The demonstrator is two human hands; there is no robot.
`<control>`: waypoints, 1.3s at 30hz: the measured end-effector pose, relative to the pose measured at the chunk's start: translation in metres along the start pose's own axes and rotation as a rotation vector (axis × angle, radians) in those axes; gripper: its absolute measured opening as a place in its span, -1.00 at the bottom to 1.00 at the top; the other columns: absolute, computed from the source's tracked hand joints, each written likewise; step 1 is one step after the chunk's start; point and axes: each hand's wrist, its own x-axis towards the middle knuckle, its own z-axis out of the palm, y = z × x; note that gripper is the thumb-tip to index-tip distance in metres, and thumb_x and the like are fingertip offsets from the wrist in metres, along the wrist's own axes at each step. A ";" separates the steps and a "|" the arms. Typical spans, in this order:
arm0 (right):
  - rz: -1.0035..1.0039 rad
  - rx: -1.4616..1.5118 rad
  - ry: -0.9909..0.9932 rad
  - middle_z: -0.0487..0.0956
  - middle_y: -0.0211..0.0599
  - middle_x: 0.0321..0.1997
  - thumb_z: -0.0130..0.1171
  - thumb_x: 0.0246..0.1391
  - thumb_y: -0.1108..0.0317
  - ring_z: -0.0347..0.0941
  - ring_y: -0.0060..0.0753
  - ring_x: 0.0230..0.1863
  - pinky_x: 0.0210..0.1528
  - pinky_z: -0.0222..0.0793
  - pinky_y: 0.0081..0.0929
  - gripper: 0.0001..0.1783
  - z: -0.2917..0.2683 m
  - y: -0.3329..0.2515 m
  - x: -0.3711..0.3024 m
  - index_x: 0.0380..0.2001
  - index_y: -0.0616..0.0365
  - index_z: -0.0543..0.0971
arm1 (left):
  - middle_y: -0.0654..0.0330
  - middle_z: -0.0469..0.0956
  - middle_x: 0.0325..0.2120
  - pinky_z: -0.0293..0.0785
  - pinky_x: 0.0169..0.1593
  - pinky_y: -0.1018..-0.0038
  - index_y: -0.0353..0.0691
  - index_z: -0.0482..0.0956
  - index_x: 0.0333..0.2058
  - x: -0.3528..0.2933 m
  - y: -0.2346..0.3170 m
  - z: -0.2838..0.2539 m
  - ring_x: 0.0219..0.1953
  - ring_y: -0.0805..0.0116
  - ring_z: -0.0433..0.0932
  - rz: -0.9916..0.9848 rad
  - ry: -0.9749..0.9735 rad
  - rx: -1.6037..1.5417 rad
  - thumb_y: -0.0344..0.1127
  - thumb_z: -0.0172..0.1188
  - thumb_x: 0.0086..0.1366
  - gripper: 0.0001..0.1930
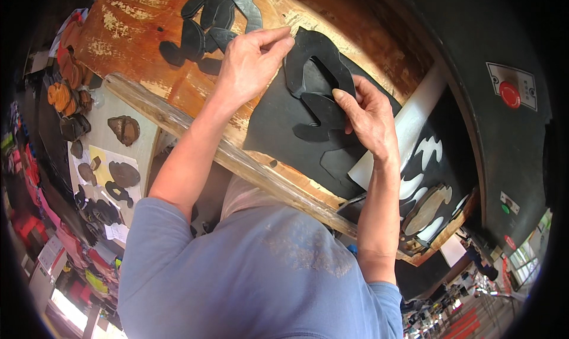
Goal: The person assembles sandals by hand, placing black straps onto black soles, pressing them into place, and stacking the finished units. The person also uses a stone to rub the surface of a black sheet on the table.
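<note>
My right hand [372,117] is closed on a curved, U-shaped black cut piece [315,42], its thumb on top and the fingers at the far edge. The piece looks like leather or a similar flexible sheet material. Close by its upper left edge is my left hand [252,60], thumb and forefinger pinched together; anything between those fingertips is too small to make out. Beneath lies a dark sheet [269,122] with a cut outline near its front corner. Smaller black cut pieces [320,115] rest on the sheet below the U shape.
More black cut pieces [240,1] lie on the worn wooden board [133,37] at the far left. A wooden rail [195,128] borders the near side. A dark machine body [474,37] with a red button [510,94] arches over the right. White cutouts and a pale roll [409,128] sit right.
</note>
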 end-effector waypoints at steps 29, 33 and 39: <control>-0.291 -0.716 0.374 0.65 0.03 0.00 0.55 -0.10 0.23 0.61 -0.05 -0.02 0.09 0.53 -0.23 -0.28 0.012 0.001 -0.005 0.14 0.34 0.61 | 0.19 0.62 -0.19 0.59 -0.09 0.53 -0.31 0.65 0.13 -0.006 0.004 0.024 -0.26 0.46 0.59 0.162 0.089 0.192 -0.50 0.34 0.25 -0.56; -0.222 -0.652 0.340 0.65 -0.01 -0.07 0.57 -0.13 0.21 0.61 -0.09 -0.08 0.06 0.52 -0.25 -0.30 0.008 -0.003 0.000 0.07 0.36 0.62 | 0.17 0.64 -0.08 0.59 0.00 0.55 -0.41 0.58 0.17 -0.001 0.006 0.018 -0.16 0.49 0.62 -0.016 -0.093 -0.094 -0.55 0.29 0.31 -0.56; -0.248 -0.431 0.329 0.63 -0.07 -0.14 0.50 0.02 0.30 0.58 -0.12 -0.15 0.00 0.52 -0.34 -0.42 0.006 0.001 -0.007 0.09 0.32 0.58 | 0.06 0.63 0.03 0.58 0.08 0.54 -0.43 0.48 0.24 -0.010 0.012 0.013 -0.05 0.44 0.64 -0.098 -0.209 -0.494 -0.57 0.21 0.38 -0.55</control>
